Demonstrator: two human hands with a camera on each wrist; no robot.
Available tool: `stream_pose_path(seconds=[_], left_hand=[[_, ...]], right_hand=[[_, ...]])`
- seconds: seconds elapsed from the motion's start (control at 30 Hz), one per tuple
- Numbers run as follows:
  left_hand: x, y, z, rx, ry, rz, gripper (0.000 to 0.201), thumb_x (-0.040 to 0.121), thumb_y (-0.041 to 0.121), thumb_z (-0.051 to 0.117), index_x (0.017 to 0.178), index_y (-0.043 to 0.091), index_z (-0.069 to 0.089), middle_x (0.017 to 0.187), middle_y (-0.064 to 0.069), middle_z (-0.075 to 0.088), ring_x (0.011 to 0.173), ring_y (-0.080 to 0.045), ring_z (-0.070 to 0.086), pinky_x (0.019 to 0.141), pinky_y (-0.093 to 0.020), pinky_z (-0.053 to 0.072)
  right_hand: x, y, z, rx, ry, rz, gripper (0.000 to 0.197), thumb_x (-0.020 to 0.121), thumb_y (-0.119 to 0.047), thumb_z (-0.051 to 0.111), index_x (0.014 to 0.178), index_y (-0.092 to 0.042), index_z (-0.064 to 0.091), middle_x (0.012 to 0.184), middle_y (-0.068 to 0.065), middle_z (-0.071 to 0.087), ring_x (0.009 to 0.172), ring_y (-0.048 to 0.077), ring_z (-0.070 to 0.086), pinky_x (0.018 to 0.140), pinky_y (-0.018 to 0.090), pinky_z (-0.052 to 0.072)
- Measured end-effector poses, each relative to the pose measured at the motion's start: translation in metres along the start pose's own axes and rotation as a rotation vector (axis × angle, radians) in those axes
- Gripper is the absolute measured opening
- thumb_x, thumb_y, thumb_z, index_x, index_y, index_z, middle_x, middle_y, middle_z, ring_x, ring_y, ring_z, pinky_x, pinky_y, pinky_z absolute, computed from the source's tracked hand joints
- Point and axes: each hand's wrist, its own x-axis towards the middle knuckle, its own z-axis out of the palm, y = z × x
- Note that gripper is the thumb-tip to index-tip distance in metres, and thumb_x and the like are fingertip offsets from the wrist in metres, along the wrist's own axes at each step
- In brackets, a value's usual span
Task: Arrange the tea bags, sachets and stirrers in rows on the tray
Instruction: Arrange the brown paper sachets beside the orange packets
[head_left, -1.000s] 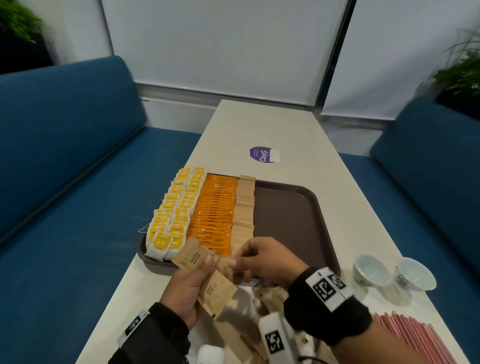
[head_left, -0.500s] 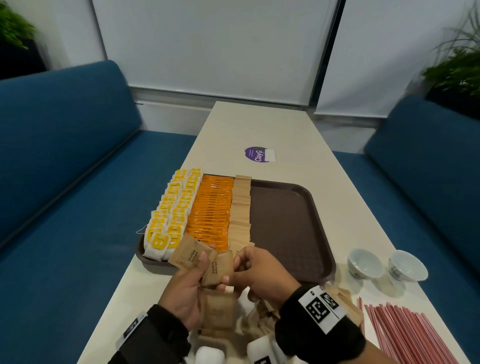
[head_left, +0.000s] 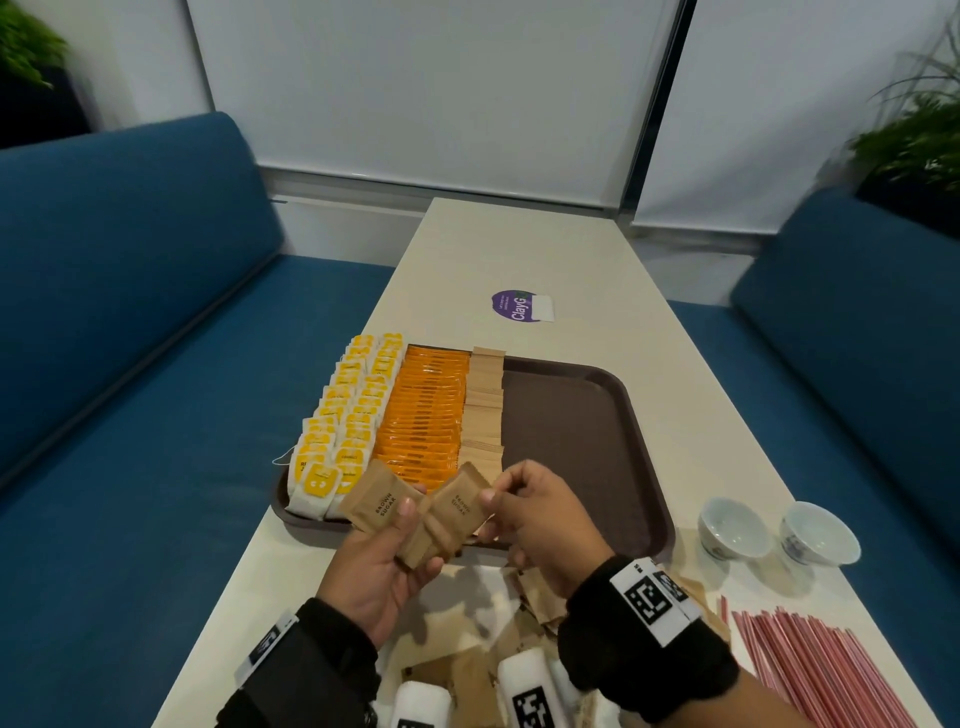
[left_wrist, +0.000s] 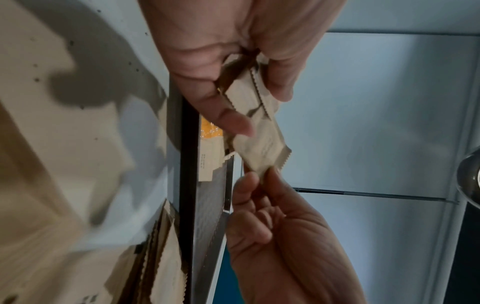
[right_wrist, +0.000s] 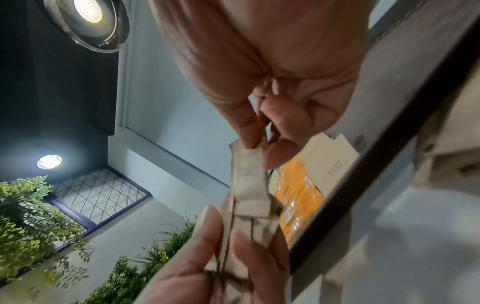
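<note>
My left hand (head_left: 387, 564) holds a fanned stack of brown sugar sachets (head_left: 382, 503) just above the near edge of the brown tray (head_left: 582, 431). My right hand (head_left: 535, 512) pinches the top corner of one sachet (head_left: 460, 506) in that stack; the pinched sachet (right_wrist: 249, 170) also shows from below. On the tray lie rows of yellow tea bags (head_left: 348, 410), orange sachets (head_left: 423, 410) and tan sachets (head_left: 484, 405). Red stirrers (head_left: 815, 670) lie on the table at the near right. The left wrist view shows the same stack of sachets (left_wrist: 257, 125) between both hands.
Loose brown sachets (head_left: 524, 608) are piled on the table under my wrists. Two small white cups (head_left: 732, 527) stand right of the tray. A purple sticker (head_left: 519, 305) lies beyond the tray. Blue sofas (head_left: 130, 364) flank the narrow table.
My right hand has shifted from the lower sachets to the top corner of one sachet. The stack in my left hand has spread into a fan.
</note>
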Motion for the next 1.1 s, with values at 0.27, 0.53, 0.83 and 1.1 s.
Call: stream_pose_path(seconds=[0.27,0.53,0.83,1.1], left_hand=[[0.001,0.003,-0.006,0.085,0.050,0.013,0.016,0.092,0.015,0.049,0.103,0.017,0.060,0.098,-0.011,0.063,0.082,-0.025,0.060,0.042,-0.023,0.052],[0.001,0.005,-0.008,0.075,0.062,0.006,0.013,0.092,0.012,0.049,0.098,0.016,0.060,0.093,-0.010,0.062,0.081,-0.025,0.059,0.041,-0.022,0.051],[0.003,0.004,-0.010,0.061,0.075,0.002,0.014,0.092,0.011,0.049,0.098,0.015,0.060,0.094,-0.012,0.061,0.083,-0.026,0.059,0.043,-0.024,0.053],[0.006,0.002,-0.010,0.050,0.077,-0.006,0.014,0.092,0.010,0.049,0.099,0.016,0.060,0.095,-0.012,0.062,0.084,-0.027,0.060,0.044,-0.024,0.053]], right_hand=[[0.038,-0.033,-0.034,-0.440,0.157,-0.196,0.022,0.089,-0.003,0.059,0.084,-0.023,0.051,0.094,0.003,0.061,0.069,0.008,0.061,0.053,0.013,0.047],[0.057,0.001,-0.020,-0.722,0.010,-0.063,0.015,0.087,-0.007,0.061,0.091,-0.021,0.057,0.107,0.000,0.058,0.099,0.015,0.059,0.085,0.031,0.056],[0.059,-0.007,-0.017,-0.654,-0.018,-0.051,0.013,0.089,-0.006,0.060,0.096,-0.017,0.059,0.108,0.006,0.060,0.097,0.019,0.061,0.080,0.031,0.057],[0.061,0.004,-0.005,-0.901,-0.117,0.098,0.047,0.082,-0.009,0.069,0.126,-0.016,0.053,0.121,0.006,0.060,0.110,0.021,0.059,0.094,0.034,0.052]])
